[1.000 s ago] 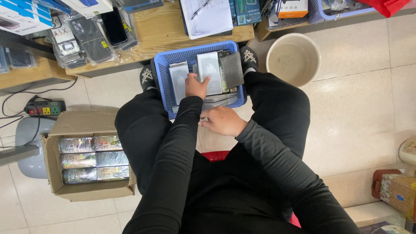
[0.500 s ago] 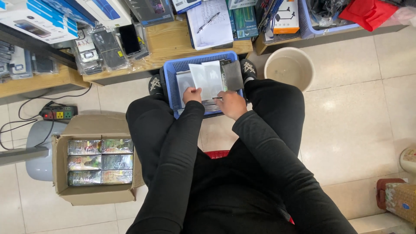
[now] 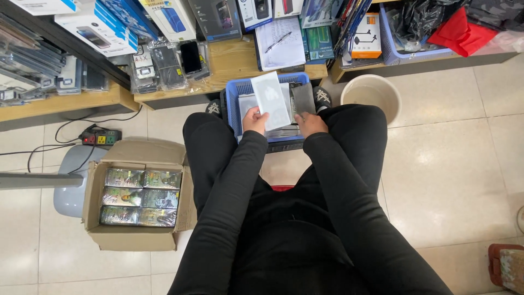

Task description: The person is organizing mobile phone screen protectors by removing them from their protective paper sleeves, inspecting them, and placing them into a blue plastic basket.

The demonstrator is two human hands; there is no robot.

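Pinched between the thumb and fingers of the left hand, a flat pale packet stood tilted above the blue plastic basket, its lower edge in the grip and its upper end leaning away toward the wooden shelf. A second earlier that same hand had lain flat on the packets inside the basket; half a second earlier it was already lifting one, and by this moment the packet was clear of the stack and raised for a look. The right hand had come forward from the lap to the basket's near right corner and rested on the darker packets there; whether its fingers were closed on one could not be told, since the knuckles hid them. Judging from that, one packet had been picked out of the basket while the rest lay in place beneath it. Both knees flanked the basket, the shoes touching its far corners. To the left on the tiled floor sat an open cardboard box of shiny wrapped packs, and to the right of the basket a pale round bucket.
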